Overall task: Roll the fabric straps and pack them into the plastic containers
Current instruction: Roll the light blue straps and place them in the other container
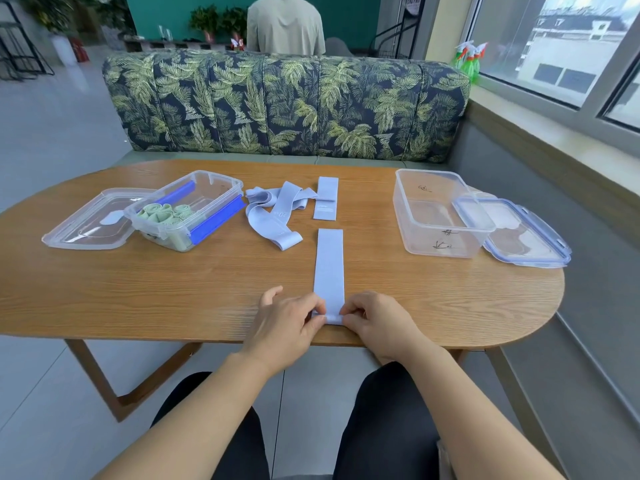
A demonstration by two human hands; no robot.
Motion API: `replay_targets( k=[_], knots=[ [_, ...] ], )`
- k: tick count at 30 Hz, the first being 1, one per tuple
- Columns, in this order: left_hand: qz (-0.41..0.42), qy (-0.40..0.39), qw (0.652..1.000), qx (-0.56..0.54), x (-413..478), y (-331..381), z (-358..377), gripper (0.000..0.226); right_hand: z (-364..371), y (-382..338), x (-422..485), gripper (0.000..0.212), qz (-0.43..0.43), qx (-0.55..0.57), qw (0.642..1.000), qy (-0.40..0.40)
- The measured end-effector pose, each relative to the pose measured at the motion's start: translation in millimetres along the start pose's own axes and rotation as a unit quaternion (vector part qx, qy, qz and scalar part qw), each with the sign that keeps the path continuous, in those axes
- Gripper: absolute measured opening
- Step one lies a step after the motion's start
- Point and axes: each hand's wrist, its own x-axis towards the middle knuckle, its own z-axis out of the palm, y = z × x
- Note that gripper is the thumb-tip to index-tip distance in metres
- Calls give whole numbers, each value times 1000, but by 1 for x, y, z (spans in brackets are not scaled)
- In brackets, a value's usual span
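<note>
A pale blue fabric strap point(329, 268) lies flat on the wooden table point(173, 289), running away from me. Its near end is folded over at the table's front edge. My left hand point(287, 323) and my right hand point(377, 322) pinch that folded end from either side. A loose pile of blue straps point(273, 216) and one flat folded strap point(326, 199) lie farther back. On the left, a clear container point(211, 188) with blue clips holds several rolled green straps point(161, 213). On the right stands an empty clear container point(436, 216).
One clear lid point(86, 230) lies left of the left container and a blue-rimmed lid point(530, 244) lies beside the right one. A leaf-patterned sofa point(284, 105) backs the table, with a person's back point(285, 26) beyond it. Spray bottles point(469, 60) stand on the window sill.
</note>
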Motion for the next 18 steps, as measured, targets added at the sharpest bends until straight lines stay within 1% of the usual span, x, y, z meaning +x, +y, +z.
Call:
replay_targets(
  k=[4, 7, 12, 18],
  knots=[
    [-9, -17, 1000, 5, 3, 1, -3, 12, 0, 1, 3, 11, 10, 13, 1000, -8],
    [-10, -20, 1000, 18, 5, 2, -4, 12, 1, 0, 3, 11, 7, 15, 1000, 1],
    [-5, -6, 999, 34, 9, 6, -5, 14, 5, -2, -2, 16, -26, 3, 996, 80],
    [-9, -12, 999, 42, 9, 7, -5, 12, 8, -1, 3, 16, -35, 5, 997, 61]
  ],
)
